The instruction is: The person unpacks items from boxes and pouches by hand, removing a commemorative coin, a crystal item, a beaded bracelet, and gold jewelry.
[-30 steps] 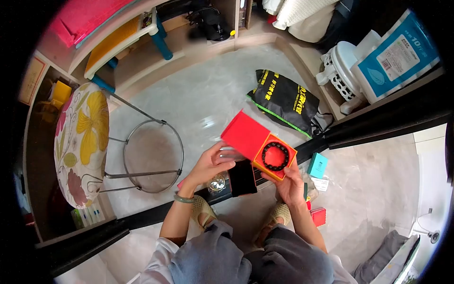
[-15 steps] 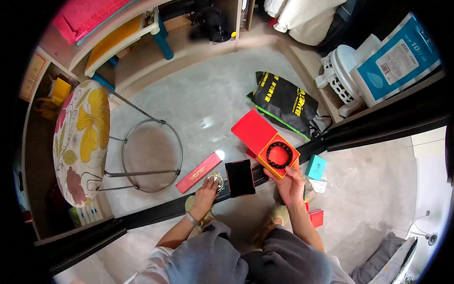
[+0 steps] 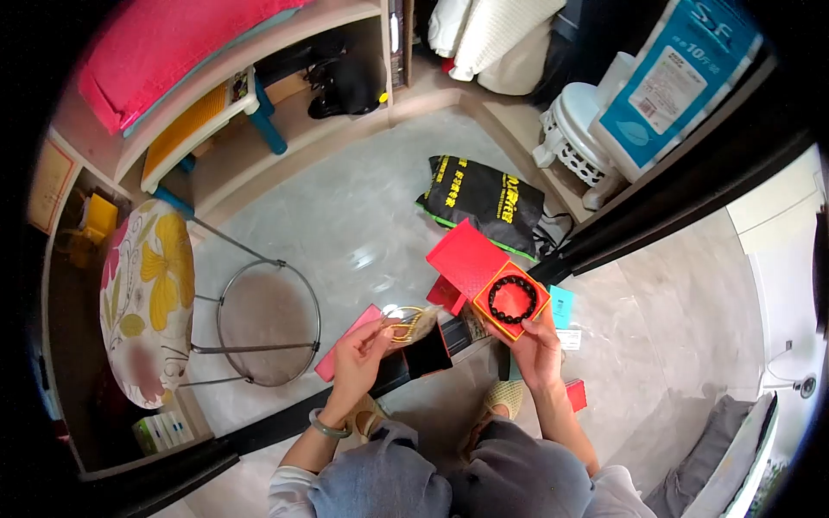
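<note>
My right hand grips an open red box with a yellow rim, its lid folded back. A black beaded bracelet lies inside it. In my left hand, pinched between thumb and fingers, is a gold-coloured piece with curved bars, with what looks like clear plastic by it. Below and to the right of that piece is a black padded box, partly covered. A long pinkish-red box lies on the floor behind my left hand, mostly hidden.
A black drawstring bag with yellow lettering lies ahead on the floor. At left stands a flowered stool. Near my right hand are a turquoise box and a small red box. A black door track crosses the floor.
My left hand has risen from the floor with the gold-coloured piece. The red box stays in my right hand, and the head view has shifted.
</note>
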{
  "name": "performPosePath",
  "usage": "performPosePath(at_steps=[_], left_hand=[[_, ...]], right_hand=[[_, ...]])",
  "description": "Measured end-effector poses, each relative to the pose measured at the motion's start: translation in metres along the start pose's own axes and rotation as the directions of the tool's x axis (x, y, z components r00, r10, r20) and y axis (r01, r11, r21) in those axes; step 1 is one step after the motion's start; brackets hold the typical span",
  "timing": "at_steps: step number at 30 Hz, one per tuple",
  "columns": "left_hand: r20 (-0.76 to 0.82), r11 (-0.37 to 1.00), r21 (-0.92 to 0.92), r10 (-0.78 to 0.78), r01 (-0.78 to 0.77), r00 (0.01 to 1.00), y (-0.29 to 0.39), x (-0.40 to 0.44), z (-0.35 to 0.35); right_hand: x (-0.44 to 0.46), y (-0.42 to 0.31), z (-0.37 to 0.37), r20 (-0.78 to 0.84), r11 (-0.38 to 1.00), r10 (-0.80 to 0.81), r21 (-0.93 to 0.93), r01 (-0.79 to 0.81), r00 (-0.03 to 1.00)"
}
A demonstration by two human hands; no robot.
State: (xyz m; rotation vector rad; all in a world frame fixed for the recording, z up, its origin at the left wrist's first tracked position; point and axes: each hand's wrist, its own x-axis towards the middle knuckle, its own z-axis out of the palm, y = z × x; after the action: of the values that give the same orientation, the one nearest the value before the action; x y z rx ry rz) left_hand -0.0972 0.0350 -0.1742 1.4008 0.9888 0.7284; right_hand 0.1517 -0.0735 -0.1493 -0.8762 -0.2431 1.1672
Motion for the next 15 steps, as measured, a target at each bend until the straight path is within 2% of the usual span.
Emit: performPosePath(at_steps=[2, 8, 15], left_hand=[[0.128, 0.947, -0.308, -0.055, 0.092, 0.990, 0.032, 0.008, 0.009], [0.289, 0.916, -0.399, 0.098, 0.027, 0.952, 0.105, 0.019, 0.047], [0.386, 0.926, -0.378, 0.182, -0.025, 0.904, 0.134, 0.012, 0.071]], right_hand=[[-0.010, -0.009, 0.000, -0.018, 0.999, -0.035, 0.010, 0.035, 0.999], [-0.047, -0.043, 0.010, -0.079, 0.995, -0.073, 0.067, 0.078, 0.994], [-0.072, -0.063, 0.028, -0.060, 0.985, -0.139, 0.093, 0.144, 0.989]])
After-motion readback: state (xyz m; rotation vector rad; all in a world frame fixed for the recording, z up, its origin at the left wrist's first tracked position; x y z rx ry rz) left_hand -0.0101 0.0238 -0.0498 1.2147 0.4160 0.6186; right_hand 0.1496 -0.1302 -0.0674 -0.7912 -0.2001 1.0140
